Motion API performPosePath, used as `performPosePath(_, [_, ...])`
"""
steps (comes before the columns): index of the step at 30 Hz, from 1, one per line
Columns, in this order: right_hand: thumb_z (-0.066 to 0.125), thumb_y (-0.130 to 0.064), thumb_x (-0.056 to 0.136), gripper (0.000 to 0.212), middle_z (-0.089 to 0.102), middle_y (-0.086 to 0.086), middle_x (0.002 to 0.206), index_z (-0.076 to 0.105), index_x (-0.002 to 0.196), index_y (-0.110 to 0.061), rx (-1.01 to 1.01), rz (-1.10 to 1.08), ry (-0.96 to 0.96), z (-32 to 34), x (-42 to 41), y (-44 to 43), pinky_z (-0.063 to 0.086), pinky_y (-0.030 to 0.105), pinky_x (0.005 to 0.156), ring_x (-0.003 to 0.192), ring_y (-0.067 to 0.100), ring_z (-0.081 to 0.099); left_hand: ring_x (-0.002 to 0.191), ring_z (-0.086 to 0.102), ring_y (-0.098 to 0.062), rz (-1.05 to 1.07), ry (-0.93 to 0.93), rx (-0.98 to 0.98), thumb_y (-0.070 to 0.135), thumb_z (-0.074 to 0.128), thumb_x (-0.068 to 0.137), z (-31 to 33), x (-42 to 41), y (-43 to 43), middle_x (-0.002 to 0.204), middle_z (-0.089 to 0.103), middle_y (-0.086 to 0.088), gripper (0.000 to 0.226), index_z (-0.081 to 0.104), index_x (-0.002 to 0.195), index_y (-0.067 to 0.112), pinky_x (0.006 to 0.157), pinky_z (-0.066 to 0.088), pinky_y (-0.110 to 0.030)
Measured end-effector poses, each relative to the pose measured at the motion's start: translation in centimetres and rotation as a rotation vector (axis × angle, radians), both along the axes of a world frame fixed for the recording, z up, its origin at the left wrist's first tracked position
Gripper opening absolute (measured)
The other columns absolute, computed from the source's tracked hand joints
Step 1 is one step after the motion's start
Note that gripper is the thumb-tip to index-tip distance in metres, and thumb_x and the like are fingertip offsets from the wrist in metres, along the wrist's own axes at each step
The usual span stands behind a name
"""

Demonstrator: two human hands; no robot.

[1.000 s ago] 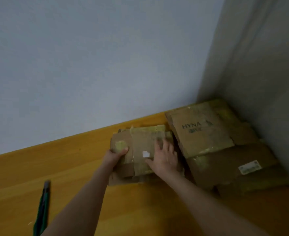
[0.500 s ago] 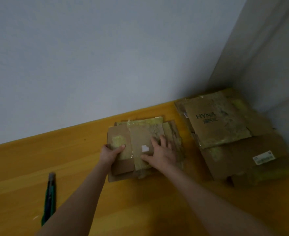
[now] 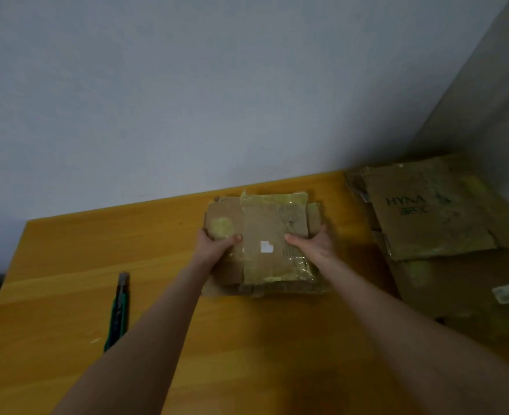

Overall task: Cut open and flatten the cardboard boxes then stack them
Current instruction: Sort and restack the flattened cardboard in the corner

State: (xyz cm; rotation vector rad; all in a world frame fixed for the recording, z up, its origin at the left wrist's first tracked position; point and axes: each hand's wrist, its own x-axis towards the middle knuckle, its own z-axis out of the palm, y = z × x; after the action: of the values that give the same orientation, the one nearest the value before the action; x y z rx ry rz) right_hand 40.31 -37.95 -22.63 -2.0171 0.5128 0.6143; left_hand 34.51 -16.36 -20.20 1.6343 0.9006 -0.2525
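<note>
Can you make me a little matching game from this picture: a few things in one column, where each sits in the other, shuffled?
Things: 1 utility knife; 2 small flattened box; 3 HYNA cardboard sheet.
Places: A top of the pile in the corner; B gripped by left hand and right hand; C alone on the table, left side.
Pairs: 1-C; 2-B; 3-A.
</note>
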Motion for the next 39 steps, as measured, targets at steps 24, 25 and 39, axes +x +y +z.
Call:
performPosePath(24, [0.051,-0.045,0.093,0.072,0.006,0.01,0.16,0.015,0.152,-0.024,-0.68,0.344,-0.457,9.3,0.3,-9.4,0.015,0.042,0.118,0.147,0.031,0.002,0.141,0.029,-0.03,-0.942,-0.187,0.791,0.056,0.059,0.086,7.2,4.6,-14.3,0.156,0.023,-0.012,0.087,0.019,0.153,0.016,0.111,0.03,-0.042])
performPosePath(25, [0.052,-0.045,0.092,0.073,0.007,0.011,0.159,0.015,0.151,-0.024,-0.668,0.301,-0.437,9.7,0.8,-10.6,0.017,0.043,0.118,0.147,0.031,0.004,0.14,0.032,-0.03,-0.874,-0.211,0.713,0.05,0.06,0.089,7.7,5.3,-16.0,0.155,0.026,-0.013,0.084,0.019,0.152,0.014,0.11,0.031,-0.039])
performPosePath(39, [0.065,-0.054,0.082,0.077,0.042,0.006,0.146,0.035,0.146,-0.022,-0.326,0.164,-0.187,8.1,6.3,-28.4,0.039,0.049,0.106,0.135,0.033,0.038,0.105,0.062,-0.032,-0.117,-0.085,0.094,0.027,0.071,0.086,6.2,10.6,-32.9,0.118,0.065,-0.014,0.045,0.059,0.122,0.002,0.088,0.053,-0.04])
